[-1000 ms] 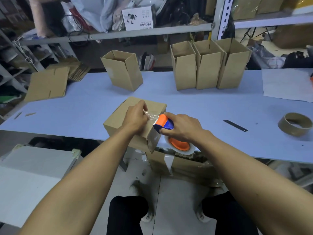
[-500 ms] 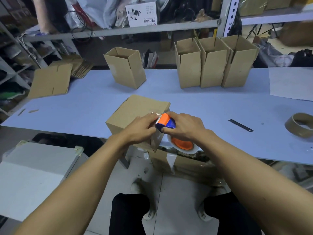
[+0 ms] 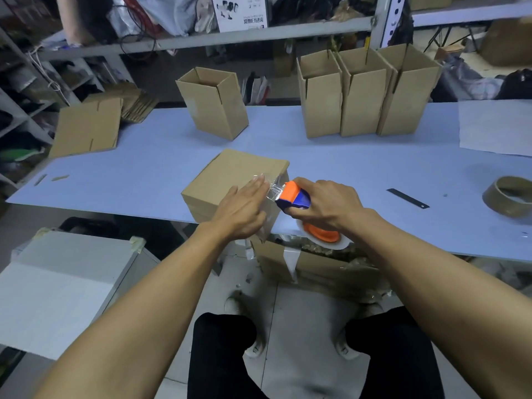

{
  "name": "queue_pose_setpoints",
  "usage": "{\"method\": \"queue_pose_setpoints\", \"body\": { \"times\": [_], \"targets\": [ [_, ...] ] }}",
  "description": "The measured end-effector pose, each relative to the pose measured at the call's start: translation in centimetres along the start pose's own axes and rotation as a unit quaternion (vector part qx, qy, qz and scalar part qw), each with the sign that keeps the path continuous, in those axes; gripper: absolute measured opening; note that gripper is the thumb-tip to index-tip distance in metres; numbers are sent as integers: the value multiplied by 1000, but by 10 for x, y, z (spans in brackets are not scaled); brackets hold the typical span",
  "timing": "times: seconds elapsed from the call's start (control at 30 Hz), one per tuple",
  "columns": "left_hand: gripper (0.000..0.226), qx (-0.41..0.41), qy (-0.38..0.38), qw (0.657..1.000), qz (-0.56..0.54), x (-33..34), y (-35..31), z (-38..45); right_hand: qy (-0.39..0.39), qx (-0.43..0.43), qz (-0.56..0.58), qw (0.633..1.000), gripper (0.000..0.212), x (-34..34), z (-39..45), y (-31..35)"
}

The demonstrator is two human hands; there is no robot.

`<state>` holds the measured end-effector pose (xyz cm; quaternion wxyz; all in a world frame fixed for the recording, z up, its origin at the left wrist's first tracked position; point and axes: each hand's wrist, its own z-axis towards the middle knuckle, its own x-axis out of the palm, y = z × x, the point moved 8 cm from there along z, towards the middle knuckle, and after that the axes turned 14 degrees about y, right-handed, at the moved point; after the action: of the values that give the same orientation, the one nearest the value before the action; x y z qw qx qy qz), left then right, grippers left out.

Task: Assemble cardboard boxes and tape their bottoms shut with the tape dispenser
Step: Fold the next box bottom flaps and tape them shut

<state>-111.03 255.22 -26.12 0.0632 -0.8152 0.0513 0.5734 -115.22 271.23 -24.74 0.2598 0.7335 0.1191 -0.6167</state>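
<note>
Box (image 3: pixel 230 180) at bench (image 3: pixel 144 174) near edge | left hand (image 3: pixel 241 208) now flat, fingers released, smoothing tape | right hand (image 3: pixel 325 203) grasping tape dispenser (image 3: pixel 293 195), pulled right of corner | seam likely nearly taped

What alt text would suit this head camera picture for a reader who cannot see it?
A person's left hand presses flat on a cardboard box at a blue table's near edge, while the right hand grips an orange and blue tape dispenser against its right corner. Four open boxes stand behind.

Left grip (image 3: pixel 241 210) flat, right grip (image 3: pixel 326 204) curled
</note>
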Motion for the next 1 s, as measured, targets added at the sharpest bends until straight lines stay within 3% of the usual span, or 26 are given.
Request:
{"method": "queue_pose_setpoints", "body": {
  "times": [0.3,0.6,0.77,0.83,1.0],
  "targets": [
    [73,-1,1,1000,-17,2,3,1,37,22,-59,997,55,0,-10,-8],
    [76,14,-8,999,-35,1,6,8,121,50,-156,979,50,16,28,27],
    [43,-7,-77,990,-117,-28,11,23,142,47,-148,978,52,18,40,31],
    [41,-35,-106,986,-128,-33,13,34,143,43,-146,978,54,18,43,31],
    [51,-94,-10,993,-74,-9,10,58,174,50,-119,976,50,20,48,28]
  ]
}}
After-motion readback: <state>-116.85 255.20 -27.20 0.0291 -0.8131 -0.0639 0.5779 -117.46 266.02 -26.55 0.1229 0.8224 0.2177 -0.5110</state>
